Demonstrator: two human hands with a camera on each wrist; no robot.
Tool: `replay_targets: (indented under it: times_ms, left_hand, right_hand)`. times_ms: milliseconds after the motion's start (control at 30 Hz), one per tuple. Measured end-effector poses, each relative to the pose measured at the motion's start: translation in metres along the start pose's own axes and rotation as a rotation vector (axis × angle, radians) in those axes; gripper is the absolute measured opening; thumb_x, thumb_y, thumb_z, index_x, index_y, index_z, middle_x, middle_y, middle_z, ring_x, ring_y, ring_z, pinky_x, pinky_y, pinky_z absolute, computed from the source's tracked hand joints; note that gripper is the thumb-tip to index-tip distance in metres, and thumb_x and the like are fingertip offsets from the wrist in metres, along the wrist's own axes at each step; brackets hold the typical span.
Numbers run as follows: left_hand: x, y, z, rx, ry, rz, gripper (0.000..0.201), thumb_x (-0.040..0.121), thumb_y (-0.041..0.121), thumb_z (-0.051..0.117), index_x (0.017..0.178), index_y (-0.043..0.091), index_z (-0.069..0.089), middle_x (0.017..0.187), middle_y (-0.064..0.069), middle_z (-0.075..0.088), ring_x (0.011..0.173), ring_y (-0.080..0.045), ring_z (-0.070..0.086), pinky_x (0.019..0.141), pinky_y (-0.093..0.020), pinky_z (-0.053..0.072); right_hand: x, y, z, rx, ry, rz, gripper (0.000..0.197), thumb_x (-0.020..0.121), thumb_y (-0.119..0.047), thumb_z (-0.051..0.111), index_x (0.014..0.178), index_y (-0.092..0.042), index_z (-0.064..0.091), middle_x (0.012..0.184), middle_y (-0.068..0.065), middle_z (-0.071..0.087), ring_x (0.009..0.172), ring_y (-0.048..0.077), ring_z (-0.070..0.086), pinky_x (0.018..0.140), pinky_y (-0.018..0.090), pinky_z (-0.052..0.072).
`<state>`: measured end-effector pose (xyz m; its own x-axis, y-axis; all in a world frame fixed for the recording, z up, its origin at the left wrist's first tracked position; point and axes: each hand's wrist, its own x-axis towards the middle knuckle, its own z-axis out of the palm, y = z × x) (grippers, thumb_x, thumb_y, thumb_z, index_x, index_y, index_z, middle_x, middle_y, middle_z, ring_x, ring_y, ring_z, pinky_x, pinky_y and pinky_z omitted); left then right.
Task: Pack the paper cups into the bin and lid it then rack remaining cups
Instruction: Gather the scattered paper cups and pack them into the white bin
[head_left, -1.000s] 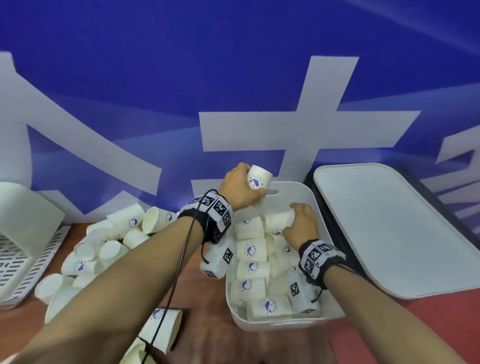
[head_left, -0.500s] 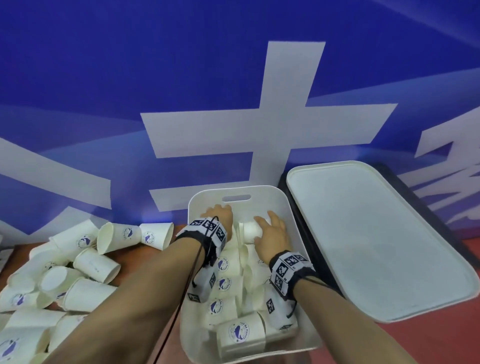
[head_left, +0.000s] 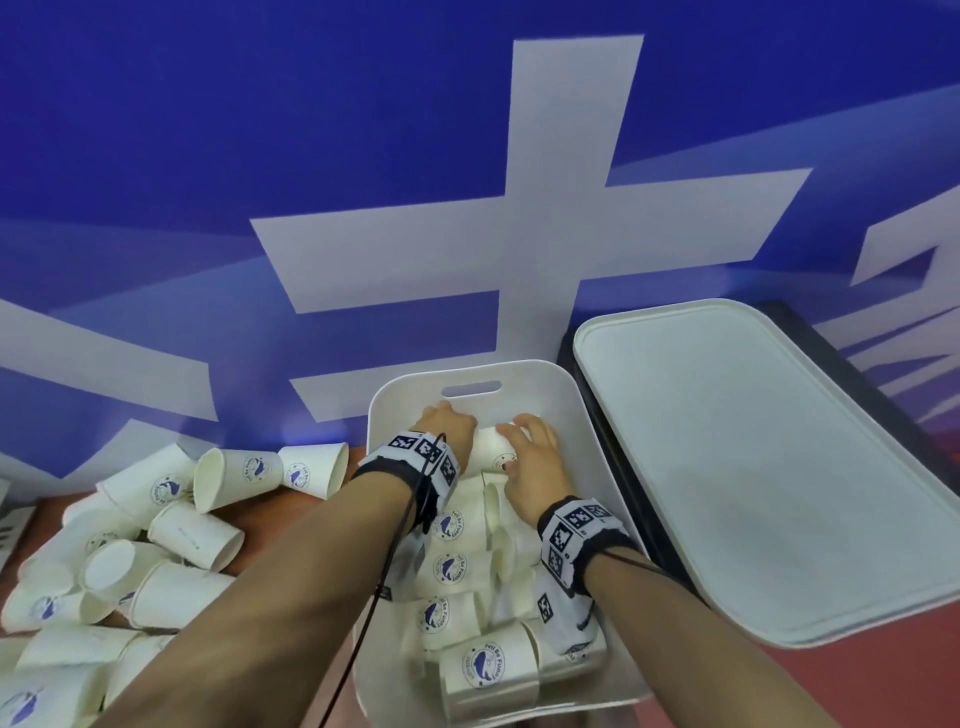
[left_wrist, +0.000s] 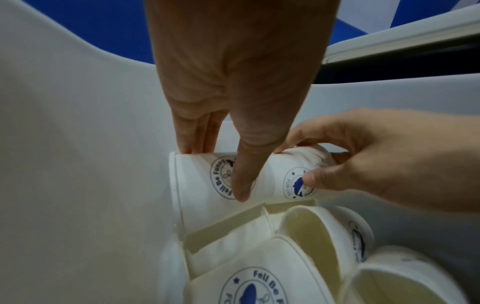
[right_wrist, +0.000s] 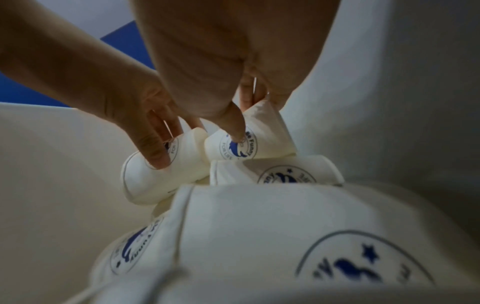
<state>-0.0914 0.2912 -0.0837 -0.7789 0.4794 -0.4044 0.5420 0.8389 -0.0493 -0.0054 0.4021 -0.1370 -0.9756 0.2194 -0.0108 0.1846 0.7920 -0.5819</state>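
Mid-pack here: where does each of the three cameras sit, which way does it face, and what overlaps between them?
Head: on the person's head, facing forward and down at the bin, lid and loose cups; both forearms, left hand and right hand show.
Left wrist: looks along the left hand into the bin at its cup; the right hand also shows.
Right wrist: looks along the right hand at its cup; the left hand also shows.
Shared: both wrist views show both hands, each holding a cup lying sideways.
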Motion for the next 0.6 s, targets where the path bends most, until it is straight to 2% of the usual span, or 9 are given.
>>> replay_targets:
  times_ms: [67,100,167,200,267,400,600]
  left_hand:
    - [-0.001,-0.002,0.000,0.018,0.000,-0.013,0.040,0.088,0.016,0.059,0.127,0.018,0.053,0.121,-0.012,0.047,0.114,-0.030,0.048,0.098,-0.040,0.045]
    - [-0.002,-0.002,0.000,0.037,0.007,-0.019,0.040,0.088,0.018,0.059,0.127,0.019,0.053,0.121,-0.012,0.048,0.113,-0.030,0.048,0.096,-0.040,0.045]
    - [-0.005,-0.001,0.000,0.061,0.026,-0.026,0.041,0.087,0.022,0.060,0.127,0.020,0.052,0.120,-0.011,0.049,0.113,-0.029,0.048,0.093,-0.040,0.043]
    - [-0.006,0.000,0.000,0.055,0.037,-0.025,0.042,0.086,0.024,0.061,0.126,0.020,0.051,0.120,-0.011,0.049,0.113,-0.029,0.048,0.092,-0.040,0.043]
    - [-0.007,0.002,-0.001,0.036,0.053,-0.016,0.046,0.085,0.025,0.063,0.128,0.018,0.048,0.122,-0.012,0.050,0.114,-0.030,0.048,0.092,-0.040,0.043]
    - [-0.016,0.003,-0.004,-0.001,0.066,-0.012,0.052,0.084,0.025,0.067,0.130,0.016,0.046,0.124,-0.012,0.050,0.117,-0.030,0.048,0.094,-0.040,0.043]
    - [-0.035,-0.004,-0.015,-0.067,0.088,0.018,0.060,0.081,0.026,0.071,0.132,0.011,0.045,0.125,-0.012,0.051,0.116,-0.029,0.051,0.093,-0.040,0.048]
  right_hand:
    - [0.001,-0.001,-0.002,0.025,0.017,-0.019,0.060,0.077,0.008,0.054,0.132,-0.015,0.049,0.142,0.004,0.034,0.136,0.021,0.026,0.115,0.021,0.018]
    - [0.001,-0.001,-0.003,-0.013,0.035,-0.024,0.062,0.074,0.007,0.055,0.131,-0.016,0.049,0.141,0.003,0.035,0.137,0.021,0.027,0.117,0.026,0.016]
    - [0.001,-0.003,-0.006,-0.121,0.044,-0.018,0.067,0.075,0.002,0.058,0.137,-0.019,0.043,0.148,0.001,0.031,0.144,0.019,0.016,0.120,0.035,0.004]
    - [0.001,-0.004,-0.006,-0.150,0.032,-0.015,0.070,0.076,-0.001,0.059,0.140,-0.021,0.038,0.152,0.000,0.027,0.146,0.017,0.010,0.120,0.036,-0.003]
    - [0.001,-0.006,-0.008,-0.162,0.008,-0.018,0.072,0.079,-0.003,0.059,0.144,-0.023,0.033,0.156,-0.001,0.021,0.147,0.014,0.004,0.119,0.034,-0.008]
    - [-0.004,-0.012,-0.011,-0.143,0.026,0.002,0.068,0.085,0.001,0.052,0.145,-0.023,0.032,0.157,0.001,0.019,0.147,0.014,0.007,0.119,0.032,-0.005]
    - [-0.017,-0.022,-0.021,-0.191,0.046,0.069,0.059,0.094,-0.011,0.049,0.148,-0.020,0.027,0.158,0.003,0.017,0.146,0.017,0.010,0.120,0.032,0.003]
